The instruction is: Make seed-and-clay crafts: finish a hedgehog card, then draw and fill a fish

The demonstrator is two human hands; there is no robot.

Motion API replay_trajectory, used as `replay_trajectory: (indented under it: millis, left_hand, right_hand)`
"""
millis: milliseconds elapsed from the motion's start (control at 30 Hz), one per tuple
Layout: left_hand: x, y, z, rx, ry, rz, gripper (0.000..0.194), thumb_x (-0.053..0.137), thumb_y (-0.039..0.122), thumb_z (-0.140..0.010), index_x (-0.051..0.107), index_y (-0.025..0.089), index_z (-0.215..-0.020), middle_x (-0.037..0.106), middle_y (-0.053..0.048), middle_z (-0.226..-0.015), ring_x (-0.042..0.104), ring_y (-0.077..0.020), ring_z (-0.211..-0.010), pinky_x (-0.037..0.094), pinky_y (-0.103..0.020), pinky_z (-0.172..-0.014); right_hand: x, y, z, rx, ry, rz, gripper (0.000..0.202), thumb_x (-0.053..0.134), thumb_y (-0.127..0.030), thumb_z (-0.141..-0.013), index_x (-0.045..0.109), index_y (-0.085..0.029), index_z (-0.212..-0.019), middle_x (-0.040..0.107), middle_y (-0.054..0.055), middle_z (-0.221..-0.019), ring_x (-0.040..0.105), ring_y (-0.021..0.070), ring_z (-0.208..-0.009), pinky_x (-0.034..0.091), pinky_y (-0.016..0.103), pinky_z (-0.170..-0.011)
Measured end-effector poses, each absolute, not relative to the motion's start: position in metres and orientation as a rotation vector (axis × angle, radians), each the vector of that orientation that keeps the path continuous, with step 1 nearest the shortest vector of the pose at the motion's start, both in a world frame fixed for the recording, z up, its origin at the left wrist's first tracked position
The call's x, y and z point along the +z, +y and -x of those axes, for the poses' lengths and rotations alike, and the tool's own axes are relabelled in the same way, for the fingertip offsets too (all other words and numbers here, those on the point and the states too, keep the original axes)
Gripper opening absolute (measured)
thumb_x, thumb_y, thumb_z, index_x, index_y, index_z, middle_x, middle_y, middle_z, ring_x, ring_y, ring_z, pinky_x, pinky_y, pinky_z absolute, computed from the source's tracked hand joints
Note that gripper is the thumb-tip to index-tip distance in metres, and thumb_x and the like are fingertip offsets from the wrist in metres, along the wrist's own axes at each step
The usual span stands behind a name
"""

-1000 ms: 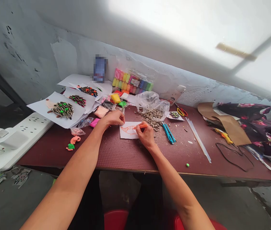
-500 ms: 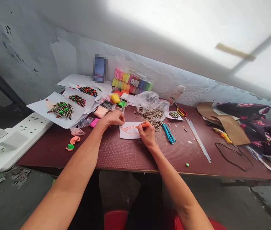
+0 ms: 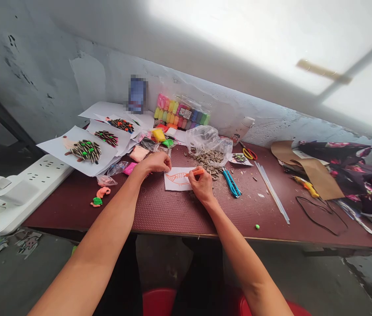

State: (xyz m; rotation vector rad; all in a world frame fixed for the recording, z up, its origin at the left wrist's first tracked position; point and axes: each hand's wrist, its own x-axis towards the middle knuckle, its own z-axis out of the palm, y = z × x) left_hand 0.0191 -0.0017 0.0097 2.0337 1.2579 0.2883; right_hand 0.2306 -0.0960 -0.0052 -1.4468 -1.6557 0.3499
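In the head view a small white sheet of paper (image 3: pixel 174 186) lies on the table, bearing an orange line drawing with rows of curved marks. My right hand (image 3: pixel 202 186) is closed around an orange marker (image 3: pixel 198 171), its tip at the drawing's right part. At the paper's upper left corner, my left hand (image 3: pixel 158 162) has its fingers pinched together on the edge; the fingertips are partly hidden. Sunflower seeds (image 3: pixel 209 159) are heaped just behind the right hand, partly under a clear plastic bag (image 3: pixel 205 138). A blue utility knife (image 3: pixel 232 182) lies to the right.
Seed-covered hedgehog pictures (image 3: pixel 87 151) lie at the left, near a white power strip (image 3: pixel 14 197). Coloured clay packs (image 3: pixel 181 115) lean at the back. Scissors (image 3: pixel 249 153), clear glue sticks (image 3: pixel 273 193), a yellow glue gun (image 3: pixel 307 186) and dark floral cloth (image 3: pixel 347 162) occupy the right.
My right hand and the marker have shifted very slightly left over the drawing. My left hand stays at the paper's corner.
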Motion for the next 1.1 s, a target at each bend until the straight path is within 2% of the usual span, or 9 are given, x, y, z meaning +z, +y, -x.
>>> replay_trajectory:
  millis: [567, 867, 1100]
  left_hand:
    - [0.0124, -0.0041, -0.0198, 0.272, 1.296, -2.052, 0.029, 0.062, 0.022, -0.059, 0.079, 0.017, -0.082, 0.074, -0.002, -0.075, 0.063, -0.0174, -0.068, 0.041, -0.024, -0.058]
    - [0.0101, -0.0026, -0.0193, 0.303, 1.281, -2.024, 0.026, 0.065, 0.021, -0.057, 0.079, 0.017, -0.078, 0.074, -0.002, -0.073, 0.063, -0.0171, -0.067, 0.042, -0.024, -0.058]
    - [0.0097, -0.002, -0.0197, 0.297, 1.271, -2.028, 0.026, 0.064, 0.021, -0.057, 0.079, 0.017, -0.078, 0.073, -0.002, -0.072, 0.063, -0.0165, -0.067, 0.041, -0.023, -0.057]
  right_hand:
    - [-0.002, -0.0983, -0.2283, 0.407, -1.678, 1.412, 0.024, 0.054, -0.035, -0.083, 0.051, -0.023, -0.063, 0.059, -0.001, -0.06, 0.05, 0.012, -0.051, 0.038, 0.025, -0.053]
    - [-0.0019, -0.0948, -0.2337, 0.256, -1.609, 1.488, 0.019, 0.052, -0.029, -0.081, 0.047, -0.024, -0.064, 0.055, -0.003, -0.057, 0.05, 0.0132, -0.053, 0.038, 0.026, -0.057]
    - [-0.0025, -0.0958, -0.2321, 0.293, -1.656, 1.471, 0.022, 0.052, -0.033, -0.083, 0.048, -0.024, -0.063, 0.057, -0.002, -0.06, 0.051, 0.0133, -0.054, 0.038, 0.026, -0.058]
